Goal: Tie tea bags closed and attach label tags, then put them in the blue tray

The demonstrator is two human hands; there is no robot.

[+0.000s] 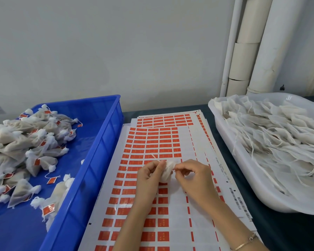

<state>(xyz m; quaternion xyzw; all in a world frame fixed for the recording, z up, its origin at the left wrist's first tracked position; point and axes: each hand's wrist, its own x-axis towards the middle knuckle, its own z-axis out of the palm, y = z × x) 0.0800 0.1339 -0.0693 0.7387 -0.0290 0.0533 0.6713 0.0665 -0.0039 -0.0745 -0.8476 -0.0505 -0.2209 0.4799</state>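
Tea bag sits between both hands over the label sheets in the middle of the worktop; I cannot tell whether it rests on the paper. I have the left hand curled round its gathered neck, pinching the mesh, while the right hand pinches the string close beside that neck. I judge this to be the tying step, with each hand holding one side so the string can be drawn tight. A loose string end pokes up past the left fingers. I see no tag on this bag yet.

The layout looks like a line running right to left. The white tub of untied bags sits on the right hand's side. The sheets lie under the hands so a tag can be peeled at once. The blue tray stands just beside the sheets' left edge to take finished bags.

I count one bag in hand, one blue tray, one white tub and at least three overlapping sheets. Both heaps overlap too much for an exact count; by my estimate there are dozens in each.
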